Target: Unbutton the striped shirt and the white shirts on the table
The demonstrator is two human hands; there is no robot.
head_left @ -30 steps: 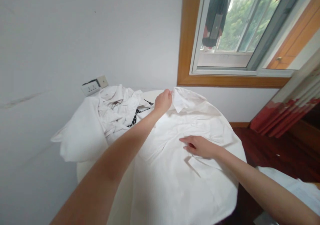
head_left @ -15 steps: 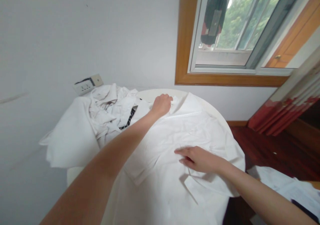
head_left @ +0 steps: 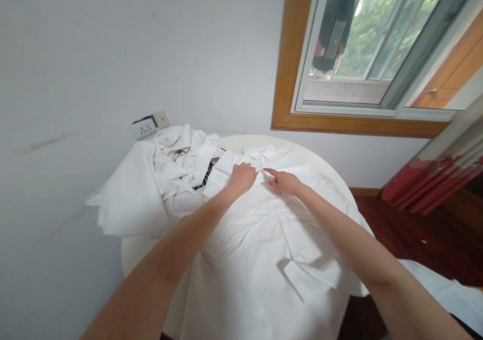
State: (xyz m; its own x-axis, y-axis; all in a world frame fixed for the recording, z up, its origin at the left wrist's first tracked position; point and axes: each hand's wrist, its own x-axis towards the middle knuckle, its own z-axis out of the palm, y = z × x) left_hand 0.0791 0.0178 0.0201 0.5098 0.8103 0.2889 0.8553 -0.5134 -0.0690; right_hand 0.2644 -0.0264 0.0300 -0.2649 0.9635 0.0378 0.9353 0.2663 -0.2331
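Observation:
A white collared garment that looks like a shirt (head_left: 260, 259) lies spread over a round white table (head_left: 332, 171), its lower part hanging over the near edge. My left hand (head_left: 243, 178) is closed on the cloth just below the collar, fingers curled. Right beside it, my right hand (head_left: 285, 182) rests on the same cloth with its index finger stretched out and the thumb apart. The fingertips of both hands nearly meet. Creases run through the middle of the shirt, and one corner of cloth is folded over below my right forearm.
A heap of crumpled white clothes (head_left: 139, 189) sits on the table's left side against the wall. A black patterned strap (head_left: 206, 176) shows beside it. Behind are a wall socket (head_left: 145, 127) and a wood-framed window (head_left: 285, 78). More white cloth (head_left: 441, 284) lies at lower right.
My right hand has moved up the shirt from its middle to beside my left hand near the collar. The raised cloth there now lies flatter. The view has shifted slightly left.

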